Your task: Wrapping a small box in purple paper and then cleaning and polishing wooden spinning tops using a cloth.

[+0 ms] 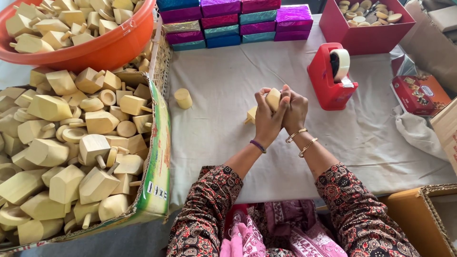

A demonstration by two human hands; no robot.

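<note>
My left hand (266, 116) and my right hand (295, 110) are pressed together over the white cloth, both closed around one pale wooden piece (273, 98) whose top shows between the fingers. A pale wooden end (251, 114) sticks out to the left beside my left hand; whether it belongs to the held piece cannot be told. A small wooden cylinder (183, 98) stands alone on the cloth to the left of my hands.
A cardboard box (159, 157) heaped with wooden pieces fills the left. An orange tub (102, 50) of more pieces sits behind it. Shiny coloured boxes (233, 24) are stacked at the back. A red tape dispenser (330, 76) and red tray (364, 33) stand right.
</note>
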